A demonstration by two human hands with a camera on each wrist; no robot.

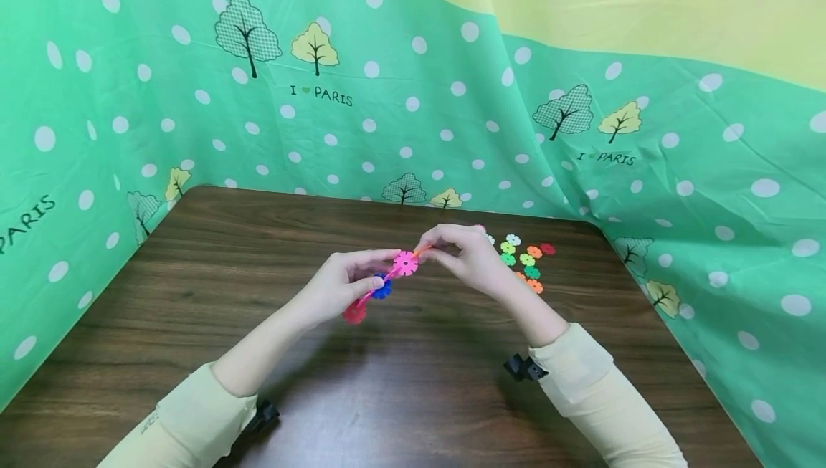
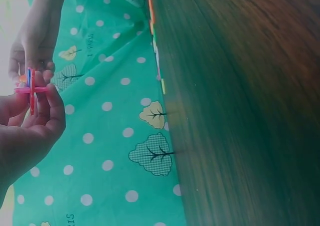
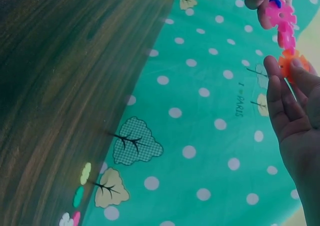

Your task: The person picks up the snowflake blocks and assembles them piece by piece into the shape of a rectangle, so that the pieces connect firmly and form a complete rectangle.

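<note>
Pale sleeves (image 1: 200, 414) are overhanging the table (image 1: 387, 411); above it, the left hand (image 1: 332, 285) is gripping a disc chain (image 1: 405, 263), the right hand (image 1: 471, 256) pinching its orange disc (image 3: 287, 60); probably light, stiff plastic is favouring rim holds.

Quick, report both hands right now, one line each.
Left hand: closed, holding the chain of flower-shaped pieces.
Right hand: closed, pinching the orange piece at the chain's end.
</note>
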